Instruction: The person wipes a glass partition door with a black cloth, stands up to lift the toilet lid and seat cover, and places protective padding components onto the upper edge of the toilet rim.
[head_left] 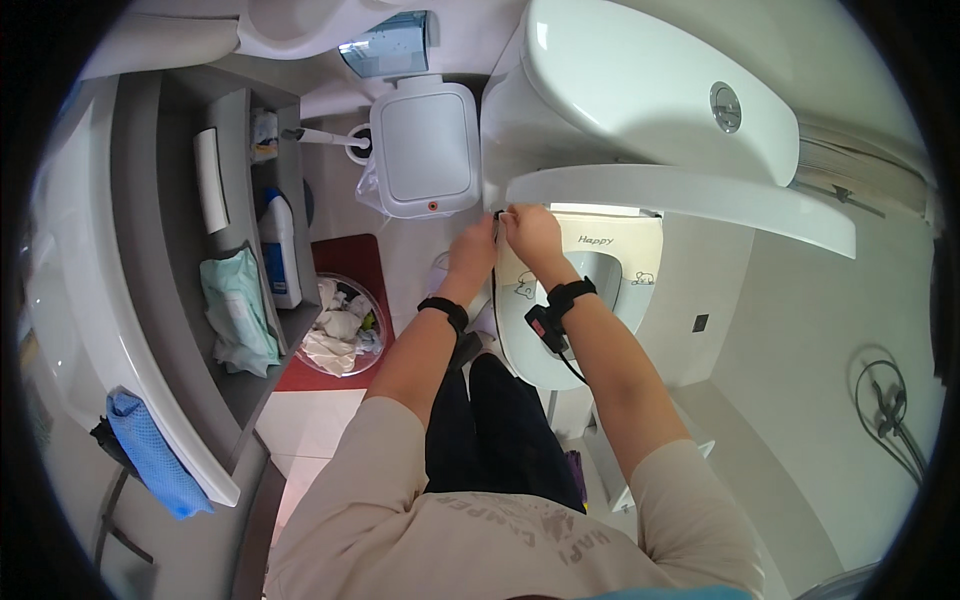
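Observation:
Over the left rear corner of the toilet seat, near the hinge, my two hands meet. My left hand (472, 255) is closed at the outer side of the seat, beside a small dark piece. Right next to it, my right hand (533, 238) has its fingers pinched together over the seat's corner; what sits in the fingertips is too small to make out. A cream seat cover (598, 238) with printed drawings lies across the back of the white toilet seat (540, 352). The raised toilet lid (690, 190) stands just behind my hands. Black straps circle both wrists.
Behind the lid rises the toilet tank (640, 70). A lidded grey bin (428, 145) stands left of the toilet, with a toilet brush (330, 138) beside it. Further left are a waste basket (345, 330) and an open drawer (195, 290) with bottles and packs.

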